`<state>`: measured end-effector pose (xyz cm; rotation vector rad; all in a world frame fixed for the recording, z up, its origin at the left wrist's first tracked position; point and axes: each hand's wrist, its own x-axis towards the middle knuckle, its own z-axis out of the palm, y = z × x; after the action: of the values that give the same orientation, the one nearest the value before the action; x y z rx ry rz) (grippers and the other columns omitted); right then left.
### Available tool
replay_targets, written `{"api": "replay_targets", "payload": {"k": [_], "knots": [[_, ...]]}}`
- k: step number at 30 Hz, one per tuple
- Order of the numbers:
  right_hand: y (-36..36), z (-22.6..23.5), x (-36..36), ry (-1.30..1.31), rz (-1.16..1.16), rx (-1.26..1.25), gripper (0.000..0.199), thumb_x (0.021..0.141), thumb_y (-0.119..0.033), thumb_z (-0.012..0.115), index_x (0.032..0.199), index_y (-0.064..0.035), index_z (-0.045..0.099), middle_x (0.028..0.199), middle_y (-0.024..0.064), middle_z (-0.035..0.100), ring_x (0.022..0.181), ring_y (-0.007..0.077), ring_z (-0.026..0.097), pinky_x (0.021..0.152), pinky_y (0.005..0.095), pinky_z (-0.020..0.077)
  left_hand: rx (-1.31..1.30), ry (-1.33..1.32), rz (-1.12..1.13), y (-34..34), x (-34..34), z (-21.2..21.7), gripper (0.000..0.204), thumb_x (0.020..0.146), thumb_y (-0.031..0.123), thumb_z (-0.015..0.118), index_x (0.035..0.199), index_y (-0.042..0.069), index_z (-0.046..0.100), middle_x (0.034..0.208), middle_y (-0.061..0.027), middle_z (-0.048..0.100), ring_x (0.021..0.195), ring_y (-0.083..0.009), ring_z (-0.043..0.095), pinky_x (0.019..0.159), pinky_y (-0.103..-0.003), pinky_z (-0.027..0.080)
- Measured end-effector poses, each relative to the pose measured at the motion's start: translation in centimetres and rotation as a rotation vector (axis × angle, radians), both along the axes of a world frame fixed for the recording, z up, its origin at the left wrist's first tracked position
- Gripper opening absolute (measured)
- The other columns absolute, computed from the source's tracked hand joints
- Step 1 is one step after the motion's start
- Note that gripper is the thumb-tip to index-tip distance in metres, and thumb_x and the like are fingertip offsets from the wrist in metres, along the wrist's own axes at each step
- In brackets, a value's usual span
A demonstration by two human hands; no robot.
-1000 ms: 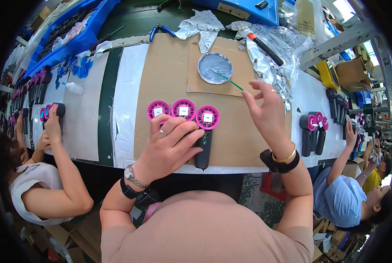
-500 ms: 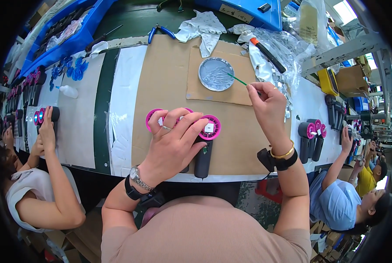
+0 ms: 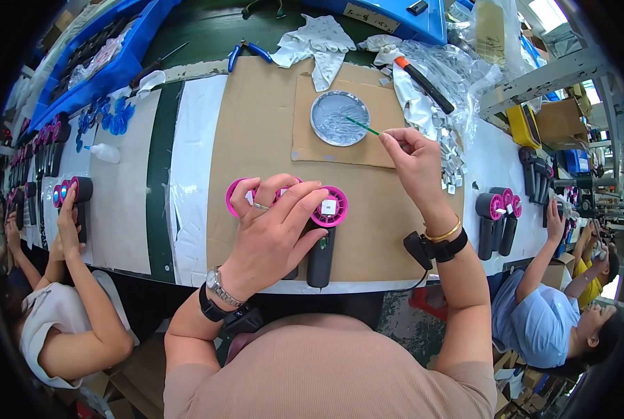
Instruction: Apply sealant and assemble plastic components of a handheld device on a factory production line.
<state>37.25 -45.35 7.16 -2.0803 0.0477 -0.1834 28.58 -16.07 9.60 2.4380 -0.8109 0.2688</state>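
My left hand curls over a row of dark, hair-dryer-shaped devices with pink finned rings, its thumb against the rightmost device. That one lies with its handle toward me, and a white square piece sits in the middle of its ring. Fingers and palm hide most of the devices further left. Between thumb and fingertips, my right hand pinches a thin green stick. The stick's far tip is over or in the grey paste in a round shallow dish; whether it touches the paste I cannot tell.
Under the dish lies a cardboard piece. Small white blocks are heaped right of my right hand. Beyond are blue-handled pliers, a white cloth and an orange-and-black tool. People work on both sides, with similar devices at right.
My right hand and the green stick have moved left, taking the tip further into the dish area. More white blocks show beside that hand. My left hand stays over the devices.
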Motion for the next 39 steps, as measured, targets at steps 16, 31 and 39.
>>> {"api": "replay_targets", "payload": {"k": [16,31,39], "knots": [[-1.2,0.9,-1.7,0.087,-0.030,0.169,0.020,0.106,-0.017,0.082,0.112,0.0012,0.085,0.086,-0.0066,0.070,0.078,0.0009,0.055,0.068,0.0198,0.0397,-0.052,0.015,0.019,-0.7,0.1,0.0,0.064,0.089,0.025,0.091,0.147,0.015,0.065,0.143,0.0016,0.070,0.136,-0.0240,0.058,0.124,-0.057,0.019],[-1.8,3.2,-3.3,0.094,-0.048,0.435,0.018,0.105,-0.015,0.081,0.114,0.0007,0.085,0.083,-0.0064,0.065,0.074,0.0028,0.049,0.066,0.0217,0.0364,-0.108,0.035,0.053,-0.6,-0.4,-0.3,0.077,0.089,0.026,0.092,0.157,0.013,0.060,0.134,-0.0045,0.073,0.137,-0.0256,0.058,0.124,-0.057,0.019],[-1.5,5.9,-9.6,0.105,0.019,0.496,0.015,0.107,-0.010,0.077,0.113,0.0019,0.083,0.085,-0.0048,0.064,0.074,0.0044,0.050,0.066,0.0225,0.0359,-0.133,0.006,0.073,-0.5,-0.6,-0.5,0.079,0.087,0.026,0.093,0.157,0.014,0.059,0.132,-0.0056,0.071,0.136,-0.0260,0.058,0.124,-0.057,0.020]]}}
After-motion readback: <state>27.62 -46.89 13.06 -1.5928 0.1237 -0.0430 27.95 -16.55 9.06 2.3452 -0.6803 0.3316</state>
